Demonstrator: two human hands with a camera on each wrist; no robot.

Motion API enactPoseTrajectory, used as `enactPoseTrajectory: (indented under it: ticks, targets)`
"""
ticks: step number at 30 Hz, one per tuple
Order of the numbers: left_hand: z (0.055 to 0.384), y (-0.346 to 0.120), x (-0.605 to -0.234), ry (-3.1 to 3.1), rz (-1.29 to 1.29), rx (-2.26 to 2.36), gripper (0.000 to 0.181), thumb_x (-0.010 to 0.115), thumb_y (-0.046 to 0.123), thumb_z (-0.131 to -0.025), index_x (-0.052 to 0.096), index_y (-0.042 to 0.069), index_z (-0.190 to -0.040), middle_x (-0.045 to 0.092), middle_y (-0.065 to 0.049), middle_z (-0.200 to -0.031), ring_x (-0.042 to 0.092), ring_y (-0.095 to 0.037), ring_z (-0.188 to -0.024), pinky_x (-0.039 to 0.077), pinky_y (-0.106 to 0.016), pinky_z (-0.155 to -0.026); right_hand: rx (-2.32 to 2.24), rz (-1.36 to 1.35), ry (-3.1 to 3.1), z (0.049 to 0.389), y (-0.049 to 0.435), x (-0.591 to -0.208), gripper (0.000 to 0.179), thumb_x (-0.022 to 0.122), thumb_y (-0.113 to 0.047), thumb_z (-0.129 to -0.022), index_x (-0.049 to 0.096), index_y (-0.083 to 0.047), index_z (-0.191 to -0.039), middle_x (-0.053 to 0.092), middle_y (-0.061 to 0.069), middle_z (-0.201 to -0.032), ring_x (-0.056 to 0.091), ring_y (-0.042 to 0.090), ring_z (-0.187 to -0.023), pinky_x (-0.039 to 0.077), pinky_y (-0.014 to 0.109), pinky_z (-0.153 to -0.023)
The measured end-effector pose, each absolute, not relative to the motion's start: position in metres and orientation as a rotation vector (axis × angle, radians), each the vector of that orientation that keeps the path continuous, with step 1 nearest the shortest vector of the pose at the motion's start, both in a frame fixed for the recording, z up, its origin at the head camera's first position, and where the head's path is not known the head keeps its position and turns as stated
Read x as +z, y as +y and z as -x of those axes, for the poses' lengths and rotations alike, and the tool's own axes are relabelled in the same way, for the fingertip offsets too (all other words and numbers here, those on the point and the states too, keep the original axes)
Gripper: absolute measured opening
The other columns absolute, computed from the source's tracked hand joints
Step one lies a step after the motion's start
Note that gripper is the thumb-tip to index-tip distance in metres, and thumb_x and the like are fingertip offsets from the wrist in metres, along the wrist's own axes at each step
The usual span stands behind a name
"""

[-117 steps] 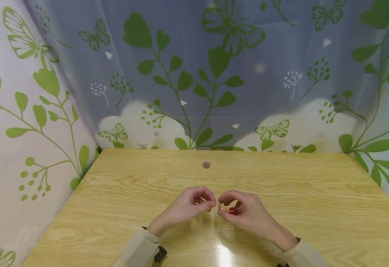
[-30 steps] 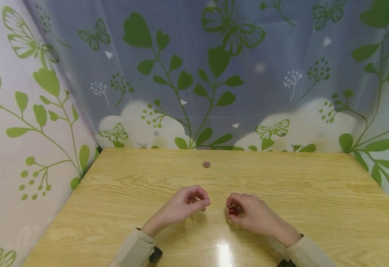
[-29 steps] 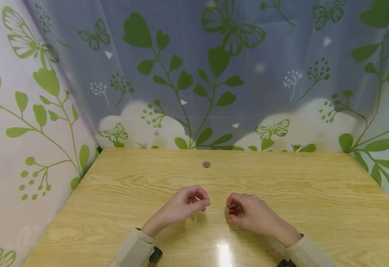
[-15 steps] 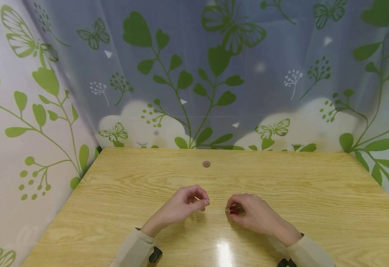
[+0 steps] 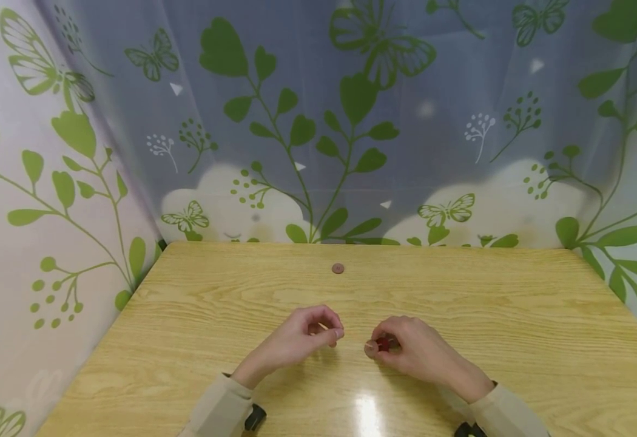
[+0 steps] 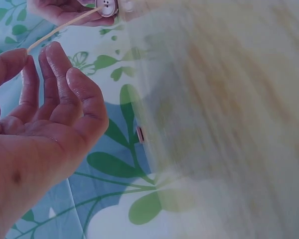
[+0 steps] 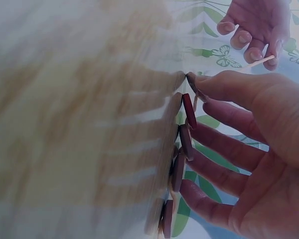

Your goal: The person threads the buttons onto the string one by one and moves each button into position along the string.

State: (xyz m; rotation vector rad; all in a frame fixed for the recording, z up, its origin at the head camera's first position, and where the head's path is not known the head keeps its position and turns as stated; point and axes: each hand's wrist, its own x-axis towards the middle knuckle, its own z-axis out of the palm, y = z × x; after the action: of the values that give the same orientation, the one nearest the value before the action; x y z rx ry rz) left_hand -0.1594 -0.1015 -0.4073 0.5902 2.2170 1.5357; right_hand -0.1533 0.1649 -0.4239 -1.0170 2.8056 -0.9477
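Note:
My left hand (image 5: 313, 331) pinches the end of a pale cord (image 6: 65, 29) between thumb and index finger, its other fingers loosely bent. To the right, my right hand (image 5: 419, 352) holds a brown button (image 5: 371, 348) at its edge between thumb and index finger. The cord runs from the left fingertips to this button, whose holes show in the left wrist view. A dark red button (image 7: 189, 110) stands on edge just behind it. More brownish buttons (image 7: 178, 172) line up along the right hand's other fingers, low at the tabletop.
A loose brown button (image 5: 338, 268) lies flat near the back edge of the wood-grain table (image 5: 231, 273). Curtains (image 5: 307, 182) with green leaves and butterflies hang behind the table and on both sides. Beige sleeves (image 5: 217, 403) cover the forearms.
The hands were nearly together earlier and now stand apart. Over the last half second the button in the right fingers has turned from edge-on to face the head camera. The left hand barely moved.

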Motion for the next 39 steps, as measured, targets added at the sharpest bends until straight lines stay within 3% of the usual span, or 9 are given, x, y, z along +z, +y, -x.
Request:
enactPoseTrajectory:
  ticks: [19, 29, 39]
  targets:
    - [0.158, -0.099, -0.405, 2.23, -0.596, 1.467, 0.016, 0.064, 0.025, -0.101, 0.068, 0.01, -0.105, 0.071, -0.018, -0.108, 0.07, -0.027, -0.091, 0.051, -0.028, -0.07, -0.997, 1.008, 2.831, 0.149, 0.164, -0.423, 0.005, 0.077, -0.018, -0.092, 0.075, -0.015, -0.095, 0.075, -0.004, -0.093, 0.069, 0.005, -0.081, 0.058, 0.024, -0.071]
    - [0.159, -0.096, -0.401, 2.223, -0.583, 1.488, 0.016, 0.063, 0.023, -0.101, 0.067, 0.008, -0.106, 0.07, -0.018, -0.11, 0.07, -0.029, -0.092, 0.052, -0.034, -0.074, -1.168, 1.106, 2.872, 0.148, 0.16, -0.422, 0.007, 0.075, -0.01, -0.092, 0.074, -0.012, -0.099, 0.076, 0.0, -0.098, 0.073, 0.01, -0.086, 0.061, 0.024, -0.07]
    - [0.16, -0.093, -0.4, 2.218, -0.576, 1.496, 0.016, 0.063, 0.022, -0.101, 0.067, 0.008, -0.107, 0.07, -0.013, -0.109, 0.071, -0.031, -0.094, 0.053, -0.036, -0.076, -1.35, 1.257, 2.844, 0.147, 0.154, -0.421, 0.009, 0.076, -0.005, -0.09, 0.074, -0.009, -0.098, 0.075, 0.002, -0.094, 0.072, 0.01, -0.079, 0.06, 0.022, -0.064]
